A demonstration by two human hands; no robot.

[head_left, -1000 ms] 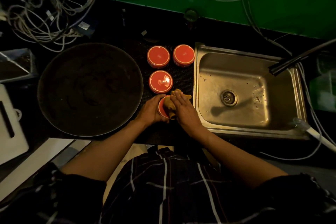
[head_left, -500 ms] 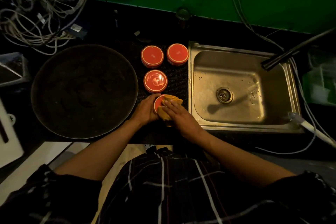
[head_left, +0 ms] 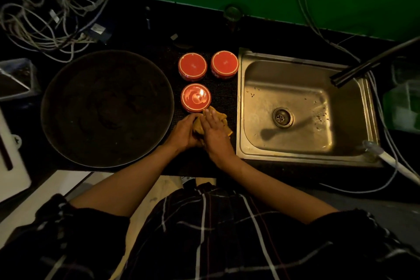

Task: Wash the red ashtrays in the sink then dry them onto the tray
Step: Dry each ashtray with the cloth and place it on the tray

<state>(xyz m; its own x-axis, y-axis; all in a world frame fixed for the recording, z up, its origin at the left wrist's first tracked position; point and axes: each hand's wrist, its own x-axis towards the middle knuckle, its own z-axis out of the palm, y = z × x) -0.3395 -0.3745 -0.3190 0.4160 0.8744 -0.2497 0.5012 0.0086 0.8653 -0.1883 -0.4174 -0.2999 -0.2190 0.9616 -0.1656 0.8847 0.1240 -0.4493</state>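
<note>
1. Two hands meet near the counter's front edge: the left hand [head_left: 185,130] curls around a yellow cloth [head_left: 218,118], and the right hand [head_left: 216,132] lies flat on top with straight fingers. Whether an ashtray sits under the cloth cannot be told.
2. Three red ashtrays [head_left: 196,98] stand beyond on a dark mat [head_left: 223,98], the nearest touching the cloth.
3. One round tray [head_left: 106,107] lies left, one sink [head_left: 295,107] right.

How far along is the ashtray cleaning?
Nothing sits on the round tray yet. Three red ashtrays wait on the counter beside the sink. Both hands work a yellow cloth, probably drying a fourth hidden under it.
</note>
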